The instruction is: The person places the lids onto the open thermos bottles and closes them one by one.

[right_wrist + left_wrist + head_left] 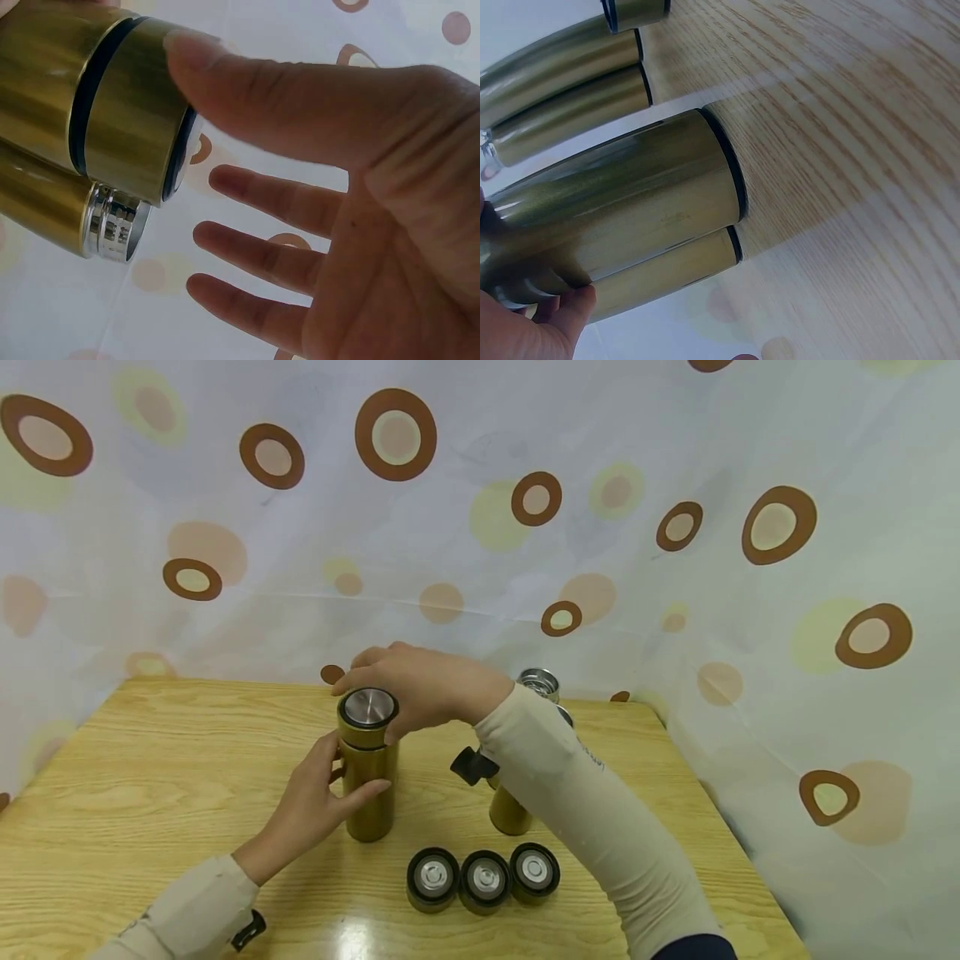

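Observation:
A gold thermos [369, 797] stands upright on the wooden table, with a dark band round its base in the left wrist view. My left hand [303, 806] grips its body, thumb across the near side and fingers behind. Its lid [367, 708], gold with a silver disc on top, sits on the thermos above a dark seam. My right hand [423, 685] reaches over from the right and holds this lid, thumb [262, 105] along its side. Three of that hand's fingers [262, 255] stick out clear of the lid; the index finger is hidden in the right wrist view.
Several gold thermoses without lids stand nearby; one [37, 202] is behind the held thermos, others [512, 814] are partly covered by my right forearm. Three lids lie underside up in a row at the front: left [433, 877], middle [484, 881], right [534, 870]. A patterned cloth [450, 527] hangs behind.

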### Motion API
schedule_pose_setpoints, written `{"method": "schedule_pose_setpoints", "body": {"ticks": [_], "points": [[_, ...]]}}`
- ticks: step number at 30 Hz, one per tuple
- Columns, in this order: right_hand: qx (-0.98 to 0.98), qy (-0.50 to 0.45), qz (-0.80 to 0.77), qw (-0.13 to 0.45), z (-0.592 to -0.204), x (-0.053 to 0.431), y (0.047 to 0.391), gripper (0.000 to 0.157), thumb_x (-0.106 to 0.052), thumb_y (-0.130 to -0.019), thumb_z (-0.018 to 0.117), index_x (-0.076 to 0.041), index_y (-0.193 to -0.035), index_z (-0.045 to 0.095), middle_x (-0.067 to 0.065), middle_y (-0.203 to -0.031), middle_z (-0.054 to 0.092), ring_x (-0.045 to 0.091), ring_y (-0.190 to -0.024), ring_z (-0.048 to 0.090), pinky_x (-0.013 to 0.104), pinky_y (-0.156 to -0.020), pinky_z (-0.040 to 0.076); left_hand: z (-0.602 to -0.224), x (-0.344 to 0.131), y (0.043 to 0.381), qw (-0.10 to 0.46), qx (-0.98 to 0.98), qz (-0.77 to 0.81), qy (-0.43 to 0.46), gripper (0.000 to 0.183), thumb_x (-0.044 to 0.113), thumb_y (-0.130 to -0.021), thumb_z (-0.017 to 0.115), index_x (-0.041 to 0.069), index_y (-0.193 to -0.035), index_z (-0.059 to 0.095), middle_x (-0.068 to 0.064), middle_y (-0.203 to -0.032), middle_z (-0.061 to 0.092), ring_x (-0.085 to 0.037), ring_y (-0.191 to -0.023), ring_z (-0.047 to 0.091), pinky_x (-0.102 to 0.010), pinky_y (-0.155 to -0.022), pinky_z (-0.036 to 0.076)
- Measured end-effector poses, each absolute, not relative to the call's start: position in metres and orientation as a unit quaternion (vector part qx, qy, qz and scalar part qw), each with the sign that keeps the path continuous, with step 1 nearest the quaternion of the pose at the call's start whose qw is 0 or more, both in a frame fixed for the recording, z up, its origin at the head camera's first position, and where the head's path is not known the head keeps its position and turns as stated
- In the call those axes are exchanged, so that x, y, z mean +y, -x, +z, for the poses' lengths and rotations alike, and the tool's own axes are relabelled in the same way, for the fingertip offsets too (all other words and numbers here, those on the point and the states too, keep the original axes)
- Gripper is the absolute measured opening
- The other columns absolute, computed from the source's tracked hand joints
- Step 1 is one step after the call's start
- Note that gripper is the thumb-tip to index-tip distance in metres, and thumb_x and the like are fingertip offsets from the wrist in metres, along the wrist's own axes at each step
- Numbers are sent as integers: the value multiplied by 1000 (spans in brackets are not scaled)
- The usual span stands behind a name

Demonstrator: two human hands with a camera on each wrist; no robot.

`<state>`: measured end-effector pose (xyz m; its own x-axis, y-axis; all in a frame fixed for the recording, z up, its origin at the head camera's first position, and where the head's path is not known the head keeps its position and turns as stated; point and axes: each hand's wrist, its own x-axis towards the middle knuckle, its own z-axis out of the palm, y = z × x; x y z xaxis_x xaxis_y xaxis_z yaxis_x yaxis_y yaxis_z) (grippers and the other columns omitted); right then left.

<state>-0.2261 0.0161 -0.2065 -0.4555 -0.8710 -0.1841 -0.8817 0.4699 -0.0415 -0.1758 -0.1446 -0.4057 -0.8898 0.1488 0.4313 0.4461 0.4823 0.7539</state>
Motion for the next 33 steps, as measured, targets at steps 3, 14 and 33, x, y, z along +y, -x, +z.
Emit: {"method": "schedule_pose_setpoints", "body": {"ticks": [3, 14, 33], "points": [[851, 515, 29, 104, -207, 16, 227, 70, -8, -79, 79, -22, -141, 49, 4, -146, 42, 21, -128, 45, 32, -101, 41, -405, -144, 175, 158, -846, -476, 178, 71, 25, -84, 76, 6, -139, 36, -16, -131, 46, -37, -117, 53, -51, -88, 51], [845, 514, 24, 146, -210, 13, 226, 68, 2, -83, 71, -23, -142, 47, 0, -148, 40, 17, -128, 45, 27, -98, 43, -405, -144, 174, 153, -848, -477, 175, 72, 26, -84, 76, 5, -140, 35, -15, -132, 46, -36, -117, 53, -50, -89, 51], [873, 475, 66, 85, -218, 7, 223, 59, -36, -88, 70, -19, -141, 49, 1, -117, 57, 13, -97, 53, 25, -84, 45, -405, -144, 173, 159, -847, -474, 177, 69, 25, -84, 76, 7, -138, 37, -13, -129, 48, -35, -117, 53, -49, -89, 52]]}}
